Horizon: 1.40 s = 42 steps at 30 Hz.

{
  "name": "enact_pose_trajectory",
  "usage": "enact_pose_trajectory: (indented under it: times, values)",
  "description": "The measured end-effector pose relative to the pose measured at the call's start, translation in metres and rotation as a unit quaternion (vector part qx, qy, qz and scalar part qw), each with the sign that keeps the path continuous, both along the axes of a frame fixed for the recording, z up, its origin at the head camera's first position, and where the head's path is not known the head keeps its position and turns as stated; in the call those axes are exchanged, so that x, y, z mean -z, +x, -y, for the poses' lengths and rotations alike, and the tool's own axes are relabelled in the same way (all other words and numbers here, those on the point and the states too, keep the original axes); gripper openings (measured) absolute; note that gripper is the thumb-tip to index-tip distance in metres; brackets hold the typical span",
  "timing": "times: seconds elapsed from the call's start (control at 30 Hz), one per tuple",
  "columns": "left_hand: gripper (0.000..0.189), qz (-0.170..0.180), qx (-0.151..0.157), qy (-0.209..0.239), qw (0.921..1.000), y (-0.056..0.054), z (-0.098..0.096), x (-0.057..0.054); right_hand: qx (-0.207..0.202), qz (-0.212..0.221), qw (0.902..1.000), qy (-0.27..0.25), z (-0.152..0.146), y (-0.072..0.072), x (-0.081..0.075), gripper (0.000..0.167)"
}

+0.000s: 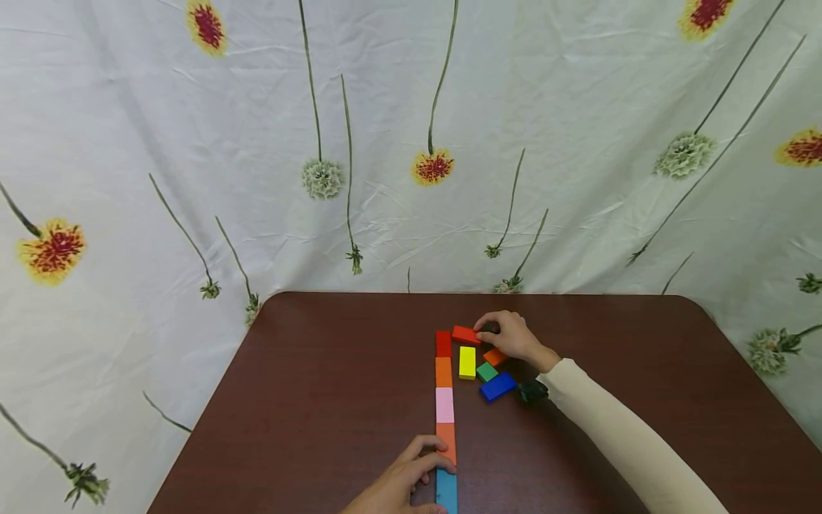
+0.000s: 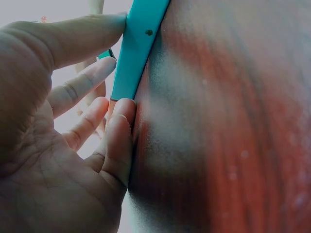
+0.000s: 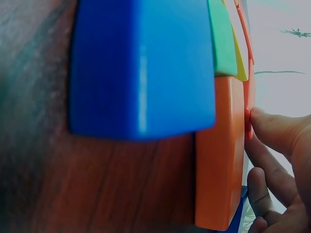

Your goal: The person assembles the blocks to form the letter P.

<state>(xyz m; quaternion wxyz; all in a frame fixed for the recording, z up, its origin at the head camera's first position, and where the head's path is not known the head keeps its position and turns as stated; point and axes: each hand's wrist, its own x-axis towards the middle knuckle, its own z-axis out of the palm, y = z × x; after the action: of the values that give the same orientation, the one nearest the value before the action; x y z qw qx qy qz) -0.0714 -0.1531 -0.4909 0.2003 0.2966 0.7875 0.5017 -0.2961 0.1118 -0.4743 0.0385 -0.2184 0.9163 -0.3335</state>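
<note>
A straight row of blocks runs up the table: light blue (image 1: 447, 491), orange (image 1: 449, 435), pink (image 1: 444, 405), another orange (image 1: 444, 372) and red (image 1: 443, 343). My left hand (image 1: 411, 475) is at the near end, its thumb and curled fingers holding the light blue block by its edges. In the left wrist view, this block (image 2: 141, 48) shows a small dark spot. With thumb and index finger, my right hand (image 1: 511, 337) pinches the right end of a loose red block (image 1: 465, 334). That block lies just right of the row's far end.
Below the right hand lie a yellow block (image 1: 467, 363), an orange block (image 1: 494, 356), a green block (image 1: 486, 372) and a blue block (image 1: 498, 387). A dark green object (image 1: 532, 390) sits by the right sleeve. Behind the brown table (image 1: 321, 385) hangs a flowered cloth (image 1: 385, 221).
</note>
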Motion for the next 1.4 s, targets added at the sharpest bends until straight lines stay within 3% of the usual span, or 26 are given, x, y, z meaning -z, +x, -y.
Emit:
enact_pose_trajectory:
  times: [0.87, 1.4]
  values:
    - [0.04, 0.0, -0.007, -0.016, 0.9999, -0.0004, -0.0004, -0.0006, -0.003, -0.03, 0.9995, 0.002, 0.0022, 0.0014, 0.0055, 0.007]
    - [0.04, 0.002, -0.009, -0.023, 0.9997, -0.001, -0.0004, -0.0008, -0.02, -0.007, 0.9997, 0.016, 0.0009, 0.0041, 0.0019, 0.007]
